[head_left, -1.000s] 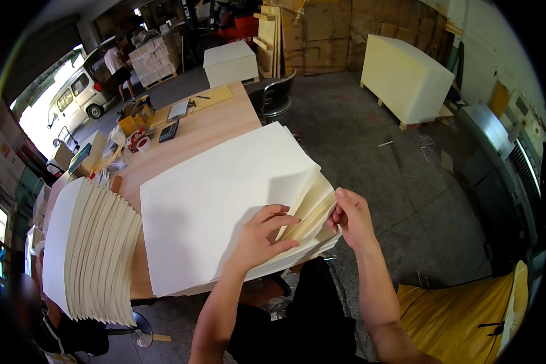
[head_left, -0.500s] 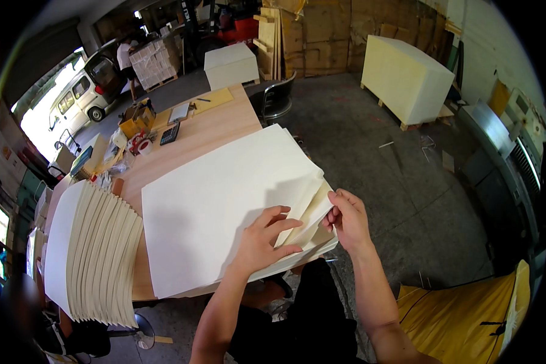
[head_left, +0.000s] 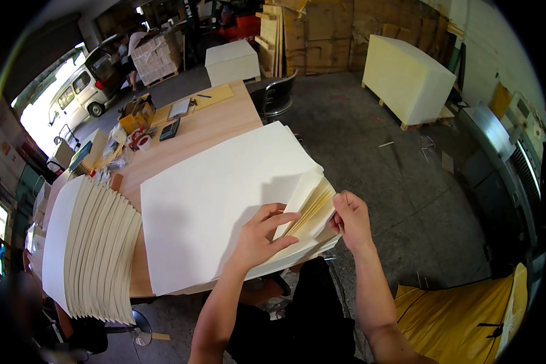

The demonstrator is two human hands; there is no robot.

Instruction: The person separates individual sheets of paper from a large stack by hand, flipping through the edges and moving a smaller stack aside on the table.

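A broad stack of large white paper sheets [head_left: 218,188] lies on the wooden table in front of me. Its right-hand edge is lifted and curled back, baring a fan of cream-coloured sheet edges [head_left: 312,209]. My left hand [head_left: 258,238] rests on the stack, its fingers and thumb curved about the turned-back sheets. At the right edge my right hand [head_left: 352,221] pinches sheets between thumb and curled fingers; how many is hidden. On the left, a second pile of fanned white sheets [head_left: 94,249] stands in overlapping steps, touched by neither hand.
The wooden table [head_left: 209,130] carries a calculator [head_left: 170,130], tape roll [head_left: 144,142] and cardboard box [head_left: 138,114]. A black chair [head_left: 278,97] stands behind it. Pallet stacks [head_left: 409,82], a machine [head_left: 509,151] and yellow cloth [head_left: 461,318] are at the right. People stand near a van [head_left: 79,91].
More sheets along the right edge are now lifted and fanned, showing cream edges between my hands. My right hand has shifted slightly right; my left hand stays nearly in place.
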